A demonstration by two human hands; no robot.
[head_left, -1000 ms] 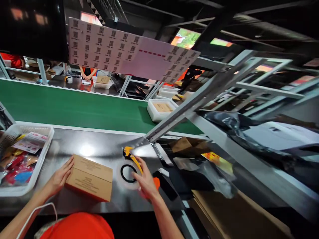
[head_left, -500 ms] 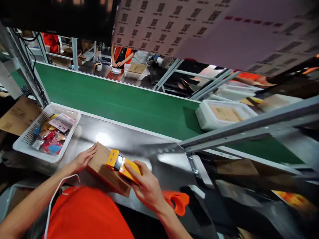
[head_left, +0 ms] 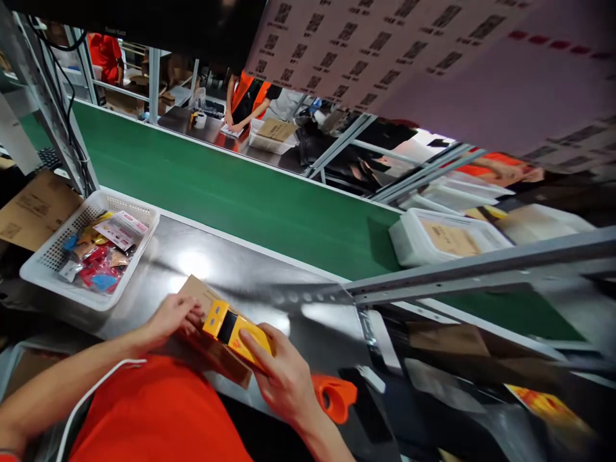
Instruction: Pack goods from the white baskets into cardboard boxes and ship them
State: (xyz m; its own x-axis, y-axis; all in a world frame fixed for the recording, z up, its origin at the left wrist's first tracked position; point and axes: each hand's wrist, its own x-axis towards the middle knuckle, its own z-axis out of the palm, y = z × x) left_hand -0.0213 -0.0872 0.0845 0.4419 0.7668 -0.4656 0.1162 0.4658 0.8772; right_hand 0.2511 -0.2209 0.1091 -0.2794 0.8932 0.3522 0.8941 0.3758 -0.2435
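Note:
A small brown cardboard box [head_left: 205, 296] lies on the steel worktable [head_left: 269, 289] just in front of me. My left hand [head_left: 168, 319] grips its near left edge, fingers curled on the top. My right hand [head_left: 282, 372] is closed round a yellow box cutter [head_left: 231, 328] and holds its tip against the top of the box. Part of the box is hidden under both hands.
A white basket [head_left: 58, 279] of coloured packets sits at the left. An orange tape dispenser [head_left: 334, 396] lies by my right wrist. Beyond the table runs a green conveyor belt [head_left: 240, 199] carrying a white tray [head_left: 414, 247] with a box. Other people work across the belt. A metal rail [head_left: 481, 266] crosses on the right.
My right hand picked the yellow cutter up from the table and brought it onto the box. My left hand went from flat beside the box to gripping its edge. The view swung left.

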